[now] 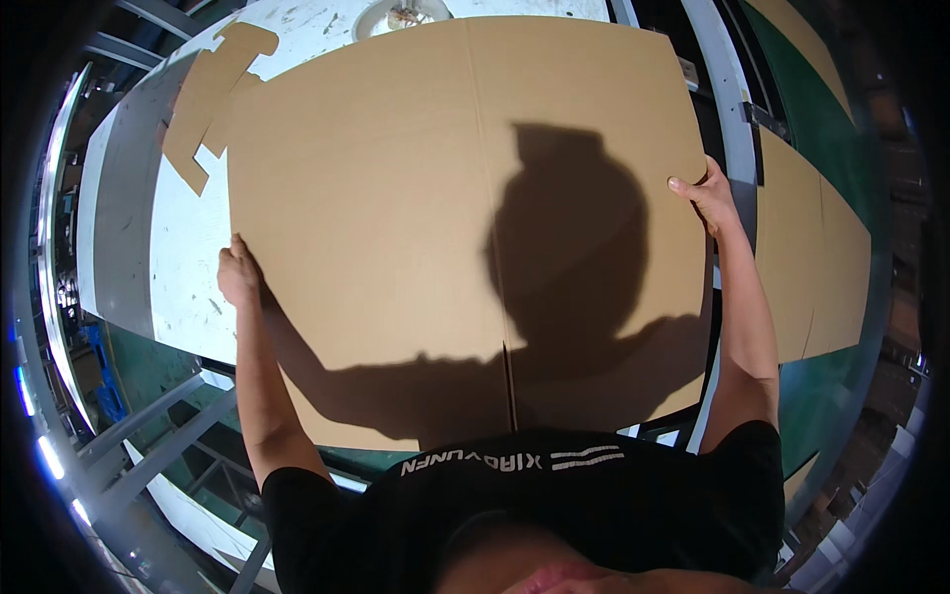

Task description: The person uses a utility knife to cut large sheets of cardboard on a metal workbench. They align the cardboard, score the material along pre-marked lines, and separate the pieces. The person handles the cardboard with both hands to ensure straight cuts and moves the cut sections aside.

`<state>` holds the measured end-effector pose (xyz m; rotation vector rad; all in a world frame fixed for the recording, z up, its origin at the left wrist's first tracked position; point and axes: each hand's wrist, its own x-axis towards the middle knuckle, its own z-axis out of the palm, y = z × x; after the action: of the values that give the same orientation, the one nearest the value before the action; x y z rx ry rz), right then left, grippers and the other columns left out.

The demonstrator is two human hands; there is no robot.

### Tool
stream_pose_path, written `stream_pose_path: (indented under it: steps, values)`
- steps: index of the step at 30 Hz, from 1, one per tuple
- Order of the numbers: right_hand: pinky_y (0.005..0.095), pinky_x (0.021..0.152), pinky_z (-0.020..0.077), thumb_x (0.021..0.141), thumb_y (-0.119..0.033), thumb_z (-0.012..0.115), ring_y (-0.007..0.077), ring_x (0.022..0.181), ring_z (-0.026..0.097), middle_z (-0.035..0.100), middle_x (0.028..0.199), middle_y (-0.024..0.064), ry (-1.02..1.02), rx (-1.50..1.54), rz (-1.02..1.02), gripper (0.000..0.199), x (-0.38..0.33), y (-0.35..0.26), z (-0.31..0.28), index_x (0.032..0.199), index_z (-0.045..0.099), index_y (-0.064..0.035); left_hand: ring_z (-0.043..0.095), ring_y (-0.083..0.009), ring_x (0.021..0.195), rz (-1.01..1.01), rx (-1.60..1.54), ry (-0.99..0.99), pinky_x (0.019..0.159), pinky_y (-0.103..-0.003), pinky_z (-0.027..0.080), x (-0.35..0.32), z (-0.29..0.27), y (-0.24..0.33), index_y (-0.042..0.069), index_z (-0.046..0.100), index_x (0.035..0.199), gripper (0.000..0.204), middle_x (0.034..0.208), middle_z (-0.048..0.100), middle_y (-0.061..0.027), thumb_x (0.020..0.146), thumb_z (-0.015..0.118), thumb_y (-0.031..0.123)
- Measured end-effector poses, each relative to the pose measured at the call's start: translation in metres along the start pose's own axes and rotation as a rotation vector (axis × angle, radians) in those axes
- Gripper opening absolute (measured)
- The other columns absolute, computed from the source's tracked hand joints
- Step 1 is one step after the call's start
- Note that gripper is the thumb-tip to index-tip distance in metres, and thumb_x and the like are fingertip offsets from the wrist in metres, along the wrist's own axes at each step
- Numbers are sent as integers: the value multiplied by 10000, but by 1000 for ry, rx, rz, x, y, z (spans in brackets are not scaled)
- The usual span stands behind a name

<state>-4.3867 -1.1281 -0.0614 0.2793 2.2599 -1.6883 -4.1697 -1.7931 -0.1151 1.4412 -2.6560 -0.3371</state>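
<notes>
A large flat cardboard sheet [366, 198] lies spread in front of me over a white table, with a crease down its middle and a slot cut in its near edge. My left hand [237, 272] grips its left edge, fingers closed and partly hidden. At the right edge my right hand [708, 196] holds the sheet, thumb on top and the other fingers underneath, out of sight. The shadow of my head and arms falls across the board. Beyond its far left corner sticks out a notched cardboard flap [203, 109]; whether it joins the sheet I cannot tell.
The white table [188, 267] is smudged with marks. A round white dish [398, 16] with some residue sits at its far edge. To the right, another cardboard piece [811, 252] lies beyond a grey metal rail [730, 89]. Metal bars [163, 426] stand at the lower left.
</notes>
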Motion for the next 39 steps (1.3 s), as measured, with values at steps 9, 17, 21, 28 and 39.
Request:
stream_pose_path:
  steps: [9,17,21,28,39]
  values:
    - [319,815,497,568,-192,845,202,877,634,653,1009,104,108,-205,-151,613,14,10,3,1094,592,-6,430,-323,1219,892,-877,-473,979,-419,399,-300,-13,48,40,522,1218,450,1263,491,-158,818,610,227]
    - [411,881,469,533,-457,800,326,1029,582,599,1117,161,436,-708,-268,721,8,24,22,1132,589,-116,460,-360,1186,1379,-383,-375,1021,-436,378,-390,-26,40,-33,571,1125,455,1218,514,-205,762,644,232]
    - [422,894,460,542,-446,797,332,1039,564,584,1125,147,414,-753,-311,722,-15,11,32,1149,573,-127,460,-370,1188,1495,-269,-289,1024,-446,372,-392,-14,35,-68,550,1123,469,1213,514,-229,782,628,244]
    - [372,1008,361,601,-368,787,341,1172,467,502,1249,207,404,-515,-490,760,-36,46,8,1211,514,-6,473,-389,1170,1525,-83,-258,1018,-462,377,-411,-2,38,-70,535,1128,491,1173,532,-240,766,652,241]
    - [502,1046,228,733,-112,626,397,1335,222,318,1412,197,913,-1223,39,631,55,156,-246,1320,400,-70,500,-468,1092,1521,140,-232,924,-515,456,-441,-21,62,-105,550,954,203,1089,541,-282,792,542,18]
